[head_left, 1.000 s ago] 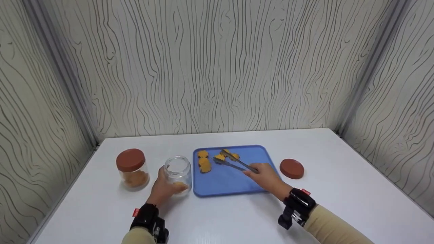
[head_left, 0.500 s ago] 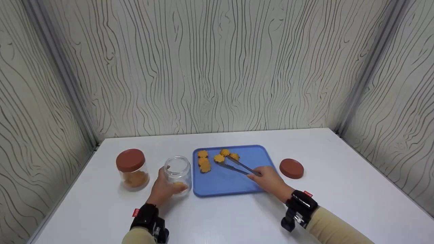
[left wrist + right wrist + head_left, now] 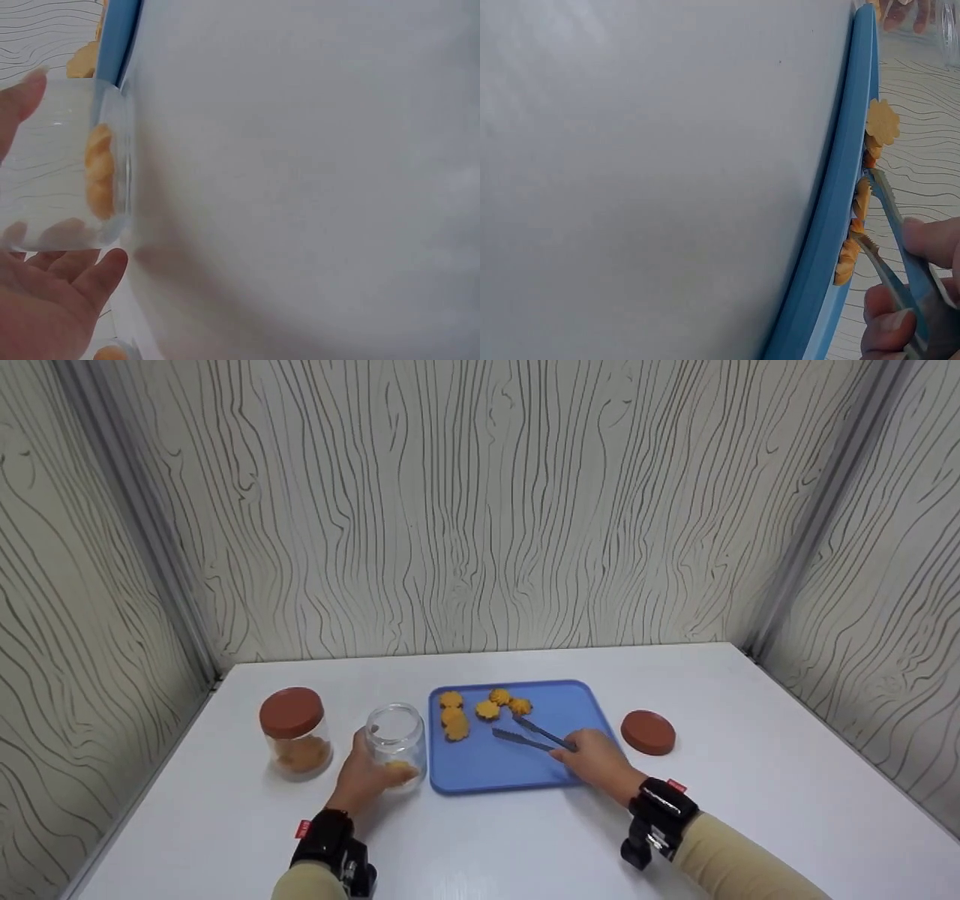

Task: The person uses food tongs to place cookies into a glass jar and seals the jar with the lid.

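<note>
My left hand grips an open clear jar just left of the blue tray; cookies lie at its bottom in the left wrist view. With my right hand I hold metal tongs over the tray. Their arms are spread, with nothing between the tips. Beyond the tips lie three scalloped cookies, the nearest-left one a flat cookie. A short column of cookies runs along the tray's left side.
A second jar, closed with a red-brown lid and holding cookies, stands at the left. A loose red-brown lid lies right of the tray. Patterned walls enclose the white table at the back and sides.
The tongs have drawn back toward me from the cluster of cookies, which stays on the tray. A second ago their tips were around a cookie. My left hand and the jar have kept their place.
</note>
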`<state>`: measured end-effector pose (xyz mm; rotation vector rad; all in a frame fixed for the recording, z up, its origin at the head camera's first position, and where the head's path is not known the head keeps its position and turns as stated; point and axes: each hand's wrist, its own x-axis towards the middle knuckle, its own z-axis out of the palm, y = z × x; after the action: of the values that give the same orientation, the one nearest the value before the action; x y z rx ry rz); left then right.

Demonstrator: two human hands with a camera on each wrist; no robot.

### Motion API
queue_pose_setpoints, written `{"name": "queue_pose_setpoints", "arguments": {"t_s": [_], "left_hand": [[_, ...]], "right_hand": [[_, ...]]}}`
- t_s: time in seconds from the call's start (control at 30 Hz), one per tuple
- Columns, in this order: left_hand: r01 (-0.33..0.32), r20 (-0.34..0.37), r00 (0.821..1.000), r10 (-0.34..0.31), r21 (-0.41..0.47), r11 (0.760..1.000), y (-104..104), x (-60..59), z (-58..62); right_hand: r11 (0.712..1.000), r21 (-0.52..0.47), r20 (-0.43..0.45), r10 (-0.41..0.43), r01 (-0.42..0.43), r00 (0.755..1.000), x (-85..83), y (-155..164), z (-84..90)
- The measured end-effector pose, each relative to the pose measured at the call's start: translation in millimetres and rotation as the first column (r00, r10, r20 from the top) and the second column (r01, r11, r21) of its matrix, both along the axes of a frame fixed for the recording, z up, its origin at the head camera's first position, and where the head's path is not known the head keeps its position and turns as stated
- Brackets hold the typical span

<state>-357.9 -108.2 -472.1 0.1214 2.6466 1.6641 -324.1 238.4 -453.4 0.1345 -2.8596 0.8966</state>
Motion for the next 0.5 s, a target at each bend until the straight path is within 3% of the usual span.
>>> {"name": "queue_pose_setpoints", "arguments": {"t_s": [0.17, 0.37, 0.5], "left_hand": [[-0.004, 0.011, 1.0, 0.004, 0.004, 1.0, 1, 0.7, 0.9], [-0.002, -0.038, 0.999, 0.001, -0.01, 1.0, 0, -0.5, -1.1], [-0.002, -0.023, 1.0, 0.001, -0.002, 1.0, -1, -1.3, -1.9]], "right_hand": [[1.0, 0.022, 0.012, -0.014, 0.014, 1.0, -3.3, -4, -0.1], [0.999, 0.043, -0.003, 0.007, -0.007, 1.0, -9.0, -9, -1.6], [0.999, 0.049, 0.023, -0.018, 0.017, 1.0, -13.5, -13, -2.2]]}}
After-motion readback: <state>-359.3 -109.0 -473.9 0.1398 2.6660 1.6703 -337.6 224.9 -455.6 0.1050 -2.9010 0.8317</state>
